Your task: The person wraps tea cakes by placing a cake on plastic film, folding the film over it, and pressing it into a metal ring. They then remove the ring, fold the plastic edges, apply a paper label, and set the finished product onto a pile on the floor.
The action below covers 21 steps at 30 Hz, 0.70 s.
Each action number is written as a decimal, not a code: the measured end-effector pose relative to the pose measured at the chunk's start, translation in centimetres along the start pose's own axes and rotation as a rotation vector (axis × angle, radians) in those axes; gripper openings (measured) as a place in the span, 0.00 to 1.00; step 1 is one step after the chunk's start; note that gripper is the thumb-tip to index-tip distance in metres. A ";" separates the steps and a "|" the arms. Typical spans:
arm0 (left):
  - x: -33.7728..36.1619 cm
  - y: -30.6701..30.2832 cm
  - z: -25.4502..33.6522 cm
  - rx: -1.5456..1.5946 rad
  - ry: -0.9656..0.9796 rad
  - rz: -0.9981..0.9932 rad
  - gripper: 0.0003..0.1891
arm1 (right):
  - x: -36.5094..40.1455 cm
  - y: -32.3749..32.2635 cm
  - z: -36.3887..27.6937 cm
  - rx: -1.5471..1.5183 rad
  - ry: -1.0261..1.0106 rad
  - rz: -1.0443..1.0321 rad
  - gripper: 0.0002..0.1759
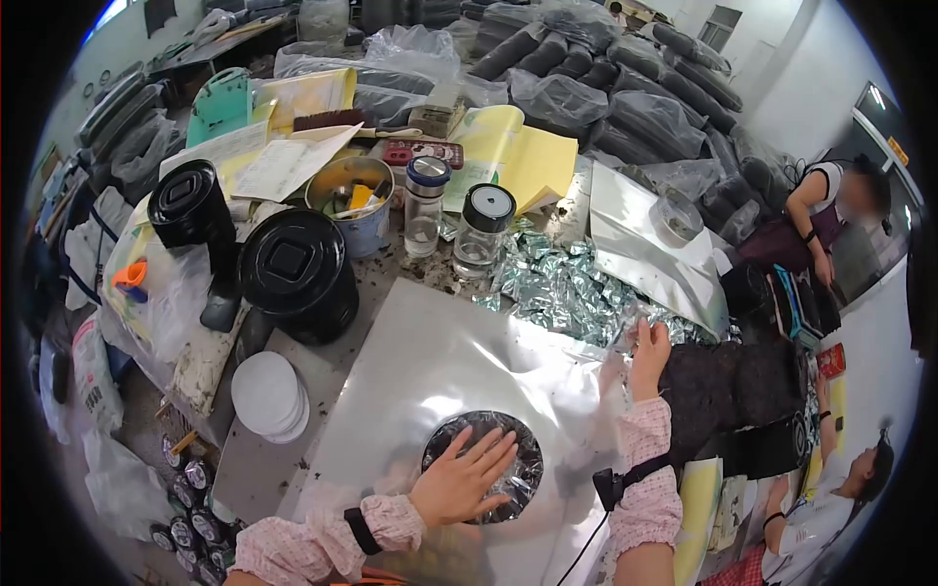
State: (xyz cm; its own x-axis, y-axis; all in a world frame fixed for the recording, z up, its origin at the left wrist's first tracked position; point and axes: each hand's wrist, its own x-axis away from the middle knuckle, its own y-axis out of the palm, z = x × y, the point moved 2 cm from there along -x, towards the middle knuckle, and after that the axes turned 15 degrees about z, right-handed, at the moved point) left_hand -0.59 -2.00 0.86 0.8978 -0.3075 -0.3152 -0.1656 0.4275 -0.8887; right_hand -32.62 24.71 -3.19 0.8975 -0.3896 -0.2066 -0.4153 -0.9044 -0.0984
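Note:
My left hand (461,481) lies flat, fingers spread, on a round dark disc wrapped in clear film (508,459). The disc rests on a large silver foil sheet (430,352) spread over the table. My right hand (649,350) reaches to the far right edge of that sheet and pinches a small shiny piece of film or foil (625,332) next to a dark slab of pressed material (733,386). Both wrists wear pink patterned sleeves.
Two black lidded canisters (298,269) (191,205), a stack of white round lids (266,394), two glass jars (482,230) (425,200) and a metal bowl (354,195) stand behind the sheet. Small silver packets (557,283) lie heaped at centre. Two other people (831,210) (831,498) are at the right.

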 end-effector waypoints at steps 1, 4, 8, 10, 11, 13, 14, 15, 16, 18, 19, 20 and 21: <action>0.1 0.0 0.0 0.000 0.005 0.000 0.37 | 1.1 1.0 -1.0 -0.115 0.039 -0.010 0.13; 0.0 0.2 0.2 -0.023 0.006 0.006 0.37 | 1.1 2.3 -0.1 -0.224 0.197 0.091 0.13; 0.1 0.6 0.1 -0.001 -0.008 0.014 0.35 | 4.8 2.4 -1.5 -0.078 0.203 -0.190 0.11; 0.4 1.4 -0.2 0.031 -0.015 0.074 0.32 | 11.2 1.3 -4.4 0.095 0.068 -0.413 0.11; 0.5 1.2 0.0 0.023 -0.024 0.080 0.30 | 15.7 0.4 -7.2 0.055 0.249 -0.491 0.12; 0.4 1.8 -0.3 0.087 -0.084 0.075 0.29 | 22.8 -1.2 -10.8 0.274 0.178 -0.591 0.13; 0.1 1.6 -0.4 0.279 -0.151 0.163 0.33 | 26.0 -1.1 -10.4 0.302 -0.011 -0.515 0.13; 0.2 1.3 -0.8 0.375 -0.198 0.211 0.36 | 28.6 -0.5 -8.2 0.463 -0.177 -0.435 0.11; 0.6 1.0 -1.1 0.468 -0.246 0.254 0.40 | 30.3 0.3 -8.3 0.564 -0.232 -0.370 0.11; 1.4 1.4 -1.4 0.575 -0.247 0.430 0.49 | 31.5 0.9 -8.9 0.569 -0.238 -0.334 0.11; 1.3 0.9 -1.5 0.559 -0.159 0.385 0.50 | 31.6 0.6 -8.5 0.519 -0.238 -0.316 0.10; 1.0 0.5 -1.0 0.454 -0.094 0.264 0.49 | 31.6 0.6 -7.6 0.467 -0.243 -0.296 0.09; 0.6 -0.3 -0.4 0.347 -0.032 0.155 0.49 | 31.3 0.5 -7.8 0.416 -0.256 -0.280 0.09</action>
State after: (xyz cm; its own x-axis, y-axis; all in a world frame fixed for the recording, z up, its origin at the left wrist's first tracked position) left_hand -0.17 -2.66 0.80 0.8862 -0.1924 -0.4214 -0.1569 0.7312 -0.6639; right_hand -3.62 10.69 -2.10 0.9388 -0.0427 -0.3418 -0.2363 -0.8020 -0.5486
